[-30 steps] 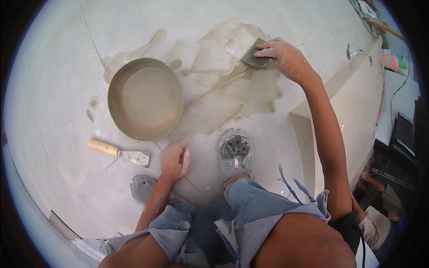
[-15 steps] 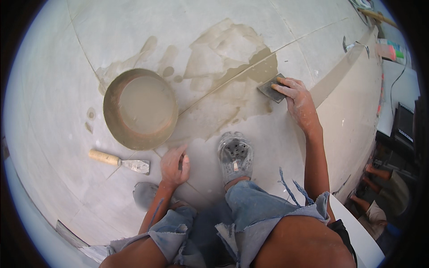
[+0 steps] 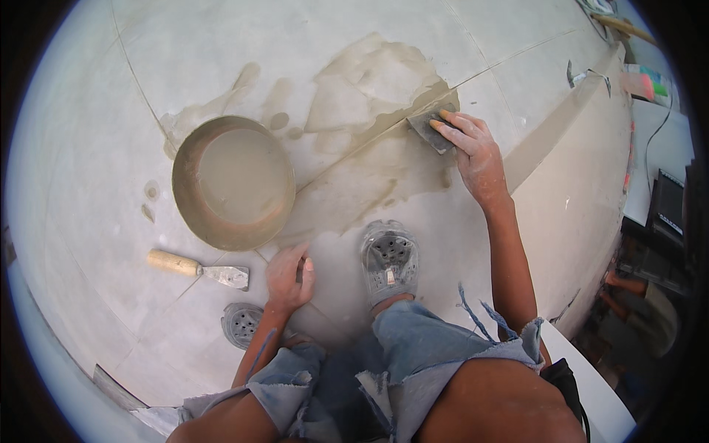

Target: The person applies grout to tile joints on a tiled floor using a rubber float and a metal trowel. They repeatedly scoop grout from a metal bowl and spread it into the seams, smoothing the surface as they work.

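My right hand [image 3: 478, 156] presses a dark, flat, square spreader [image 3: 430, 128] against the tiled floor, fingers on its top. Its far edge lies at a tile joint [image 3: 377, 139] amid wet grey-beige paste [image 3: 362, 170]. Left of it stands a round metal pan [image 3: 182, 184] holding smooth liquid paste [image 3: 247, 173]. My left hand [image 3: 288, 279] rests low by the near side of the pan with its fingers curled in. A dark gap shows beside the thumb, but the inside of that hand is hidden. Nearby lies a putty knife [image 3: 199, 271] with a wooden handle.
My clog-type shoes [image 3: 389, 255] are planted below the smeared area. On the right are a beige strip along the floor [image 3: 569, 199], a hammer-like tool [image 3: 588, 75], a bottle with a green cap [image 3: 650, 87] and a dark device [image 3: 668, 199]. Another person's legs [image 3: 628, 284] show at the far right.
My right hand has slid the spreader left and slightly away across the paste, along the joint. My left hand has stayed nearly still.
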Demonstrator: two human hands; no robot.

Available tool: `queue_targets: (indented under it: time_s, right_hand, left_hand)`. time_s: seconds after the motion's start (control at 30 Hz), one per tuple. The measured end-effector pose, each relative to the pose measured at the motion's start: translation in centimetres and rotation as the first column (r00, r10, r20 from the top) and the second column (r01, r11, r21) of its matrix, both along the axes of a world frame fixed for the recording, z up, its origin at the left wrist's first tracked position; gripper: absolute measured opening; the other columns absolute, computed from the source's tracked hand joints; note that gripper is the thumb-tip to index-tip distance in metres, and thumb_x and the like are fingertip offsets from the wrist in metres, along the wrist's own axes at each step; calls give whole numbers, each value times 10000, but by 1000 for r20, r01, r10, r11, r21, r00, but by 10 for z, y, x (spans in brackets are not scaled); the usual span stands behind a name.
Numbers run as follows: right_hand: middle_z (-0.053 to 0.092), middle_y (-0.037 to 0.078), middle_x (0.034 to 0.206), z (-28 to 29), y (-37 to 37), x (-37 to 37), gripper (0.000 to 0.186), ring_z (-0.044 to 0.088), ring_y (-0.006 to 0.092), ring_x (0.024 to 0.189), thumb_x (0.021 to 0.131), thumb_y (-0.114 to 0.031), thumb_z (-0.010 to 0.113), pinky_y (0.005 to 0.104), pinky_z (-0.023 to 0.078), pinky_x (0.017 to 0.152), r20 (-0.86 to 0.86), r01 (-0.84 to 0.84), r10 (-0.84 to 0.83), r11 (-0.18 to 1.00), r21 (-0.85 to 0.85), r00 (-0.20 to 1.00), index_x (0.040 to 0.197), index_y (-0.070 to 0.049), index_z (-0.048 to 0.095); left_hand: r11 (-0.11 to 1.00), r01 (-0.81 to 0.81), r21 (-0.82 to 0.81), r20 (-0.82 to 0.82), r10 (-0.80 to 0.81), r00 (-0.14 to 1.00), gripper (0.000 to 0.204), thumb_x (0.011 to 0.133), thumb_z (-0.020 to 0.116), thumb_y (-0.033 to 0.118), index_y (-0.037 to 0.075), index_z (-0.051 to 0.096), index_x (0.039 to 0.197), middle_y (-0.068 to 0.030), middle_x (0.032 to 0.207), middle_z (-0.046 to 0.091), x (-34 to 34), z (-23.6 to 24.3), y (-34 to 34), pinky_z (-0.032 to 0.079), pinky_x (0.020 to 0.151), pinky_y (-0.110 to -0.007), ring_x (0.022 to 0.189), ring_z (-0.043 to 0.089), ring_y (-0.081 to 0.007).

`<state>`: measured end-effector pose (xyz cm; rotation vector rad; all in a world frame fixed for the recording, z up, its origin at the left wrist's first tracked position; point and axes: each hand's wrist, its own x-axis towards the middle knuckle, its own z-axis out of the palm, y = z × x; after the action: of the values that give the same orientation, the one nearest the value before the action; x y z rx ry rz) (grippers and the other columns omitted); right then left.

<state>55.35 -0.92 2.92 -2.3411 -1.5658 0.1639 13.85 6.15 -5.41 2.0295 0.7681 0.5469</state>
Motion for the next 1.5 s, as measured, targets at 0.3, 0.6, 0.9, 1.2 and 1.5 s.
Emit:
queue_targets:
  time_s: [0.3,0.6,0.9,1.2,1.5]
  right_hand:
    - [764,185,1026,13,27,-12,342,706,393,932,1018,-125,629,497,572,807,195,408,-364,869,-280,911,1319,-230,752]
    - [759,208,952,26,41,-25,327,718,443,878,1013,-161,629,539,570,789,153,393,-365,891,-229,918,1317,-199,744]
    - [789,130,1071,25,43,-61,357,717,351,1004,992,-80,618,485,589,838,81,237,-223,935,-263,971,1311,-175,747]
    - [736,-7,1353,16,-47,-63,484,655,253,1178,824,-2,691,412,569,959,197,59,-24,983,-176,980,1237,-229,802]
    - [709,25,1396,-26,-43,-67,542,625,316,1259,768,32,679,439,539,1039,135,15,-9,999,-43,991,1240,-203,803]
  left_hand:
    - [1000,-8,5,-14,8,1000,298,962,668,129,2,703,1229,-103,857,681,0,-4,-2,518,674,-416,693,642,-277]
    - [1000,-8,-5,-11,8,1000,319,953,671,126,-12,700,1239,-107,844,674,1,0,0,513,666,-415,690,641,-281]
    - [1000,7,-13,11,-7,1000,325,948,660,107,-8,692,1249,-93,835,665,5,0,1,505,655,-408,671,623,-269]
    - [1000,8,-12,10,-8,1000,342,918,673,71,-4,684,1251,-104,843,664,2,-4,-1,508,639,-404,678,627,-279]
    - [1000,8,-7,-28,-8,1000,352,895,683,48,-13,696,1242,-127,854,662,-1,-4,-1,521,671,-435,719,640,-321]
